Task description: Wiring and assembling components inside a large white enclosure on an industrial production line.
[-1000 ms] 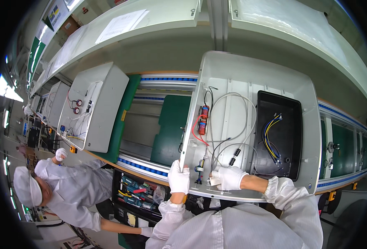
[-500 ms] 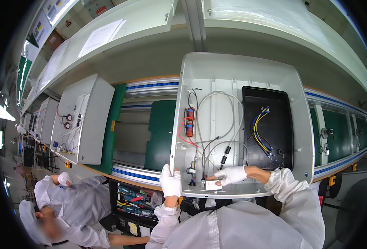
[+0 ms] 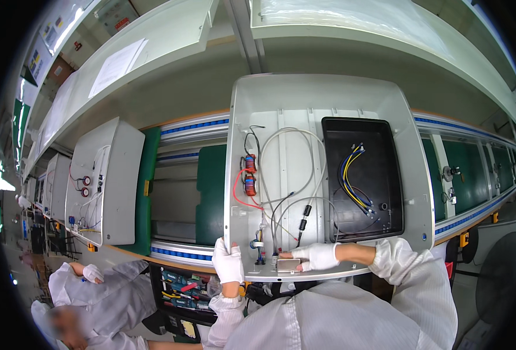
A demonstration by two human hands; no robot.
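Observation:
A large light-grey housing (image 3: 258,105) lies open side up in front of me. My left hand (image 3: 229,263), in a white fingerless glove, grips the housing's near left corner with the thumb over the rim. My right hand (image 3: 317,256), gloved alike, reaches inside the near wall. Its thumb and fingers close on a small rectangular metal piece (image 3: 288,265). Beside that piece, wires rise from connectors (image 3: 259,245) at the near wall. Two red-and-black ring-shaped coils (image 3: 250,176) sit along the left side. A grey cable (image 3: 292,129) loops across the floor, with black cylinders (image 3: 303,218) on one lead.
A black tray (image 3: 360,233) inside the housing holds yellow, blue and black wires (image 3: 351,178). Another housing (image 3: 118,181) stands left on the roller conveyor (image 3: 179,254). Below it are a tool box (image 3: 182,289) and a co-worker (image 3: 103,303). A shelf (image 3: 357,35) runs overhead.
The view has shifted, so the housing appears farther left. My left hand still holds the corner; my right hand stays at the metal piece, which looks more tilted. The co-worker's arm has moved.

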